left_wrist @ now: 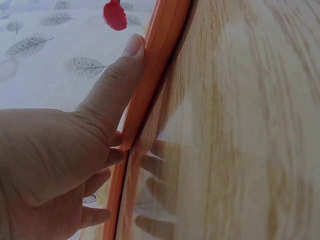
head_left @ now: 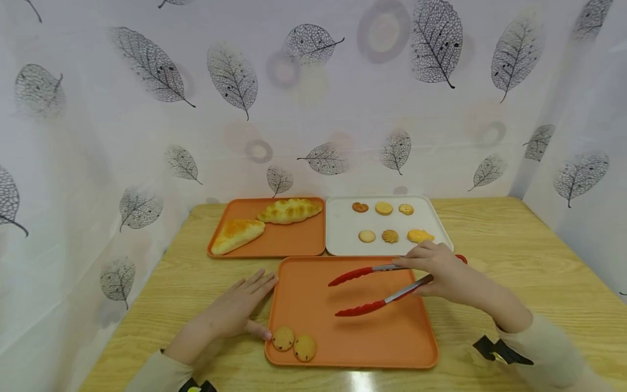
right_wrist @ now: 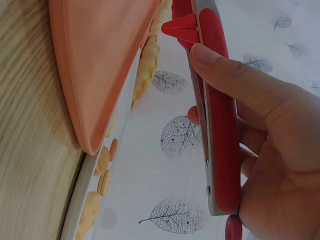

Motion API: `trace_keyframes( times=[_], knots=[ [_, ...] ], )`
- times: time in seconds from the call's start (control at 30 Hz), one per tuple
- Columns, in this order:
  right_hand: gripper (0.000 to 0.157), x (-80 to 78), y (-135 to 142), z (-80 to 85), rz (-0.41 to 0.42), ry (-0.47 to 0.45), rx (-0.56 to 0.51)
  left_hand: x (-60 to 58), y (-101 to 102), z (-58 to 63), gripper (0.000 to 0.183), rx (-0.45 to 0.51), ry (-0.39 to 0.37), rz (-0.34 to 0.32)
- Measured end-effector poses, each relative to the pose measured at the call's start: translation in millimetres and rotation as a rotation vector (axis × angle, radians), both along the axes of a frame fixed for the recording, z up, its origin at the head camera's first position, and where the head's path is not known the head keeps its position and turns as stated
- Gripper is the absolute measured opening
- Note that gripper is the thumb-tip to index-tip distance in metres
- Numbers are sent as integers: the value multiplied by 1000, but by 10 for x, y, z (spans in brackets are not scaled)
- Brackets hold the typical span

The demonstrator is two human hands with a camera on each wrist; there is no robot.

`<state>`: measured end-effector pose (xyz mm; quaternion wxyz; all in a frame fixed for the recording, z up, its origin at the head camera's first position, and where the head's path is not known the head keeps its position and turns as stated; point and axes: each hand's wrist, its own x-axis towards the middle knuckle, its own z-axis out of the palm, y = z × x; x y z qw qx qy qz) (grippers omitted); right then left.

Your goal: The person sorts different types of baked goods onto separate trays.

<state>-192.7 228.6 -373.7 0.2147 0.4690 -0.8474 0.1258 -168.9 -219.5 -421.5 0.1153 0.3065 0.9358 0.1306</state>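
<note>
My right hand (head_left: 448, 272) grips a pair of red-tipped metal tongs (head_left: 360, 310) by the handles. The tongs' arms are spread, with nothing between the tips, over the near orange tray (head_left: 377, 345). In the right wrist view, the thumb lies along the red handle (right_wrist: 222, 135). Against that tray's left edge rests my left hand (head_left: 227, 313), fingers extended and thumb touching the rim by the front corner. Two round cookies with dark bits, one (head_left: 283, 338) beside the thumb and another (head_left: 305, 348) to its right, lie in that corner.
Behind stands a white tray (head_left: 338, 239) with several small cookies in two rows. Left of it, another orange tray (head_left: 289, 247) holds a triangular bread (head_left: 238, 235) and a braided loaf (head_left: 290, 211). A leaf-patterned curtain (head_left: 313, 109) hangs behind the wooden table (head_left: 495, 239).
</note>
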Motion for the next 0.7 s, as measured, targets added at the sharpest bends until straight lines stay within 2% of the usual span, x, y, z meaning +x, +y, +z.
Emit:
trace_keyframes(
  times=[0.33, 0.53, 0.7],
  knots=[
    [52, 108, -268, -72, 64, -106, 49, -8, 0, -3, 113, -3, 14, -3],
    [52, 129, -388, -78, 57, -164, 116, -8, 0, -7, 112, -8, 14, -3],
    [51, 115, -485, -100, 80, -164, 127, -10, -2, -14, 114, -12, 15, 0]
  ],
)
